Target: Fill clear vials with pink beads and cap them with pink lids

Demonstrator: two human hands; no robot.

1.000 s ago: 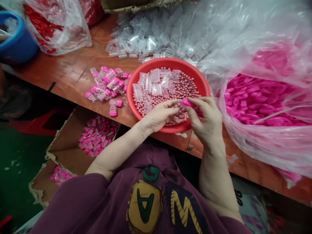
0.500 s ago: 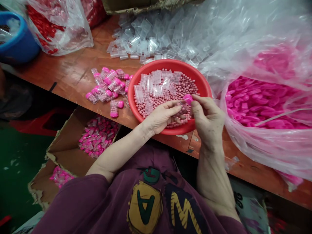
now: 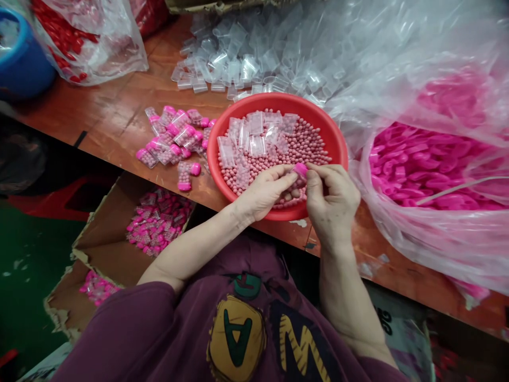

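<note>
My left hand [image 3: 264, 191] and my right hand [image 3: 330, 204] meet over the near rim of a red bowl [image 3: 338, 143] full of small pink beads and clear plastic vials. My left fingers pinch a bead-filled clear vial, mostly hidden by them. My right thumb and fingers press a pink cap [image 3: 301, 169] onto its end. A heap of filled, pink-capped vials [image 3: 170, 138] lies on the wooden table [image 3: 119, 111] left of the bowl.
A clear bag of pink caps [image 3: 421, 164] lies right of the bowl. Loose empty vials [image 3: 246, 63] are piled behind it. A blue tub [image 3: 19, 58] and a bag of red pieces [image 3: 79, 37] sit far left. A cardboard box [image 3: 115, 239] of finished vials stands below the table edge.
My right hand has brought the pink cap left to the vial in my left hand and closed tighter around it. The left hand has barely moved.
</note>
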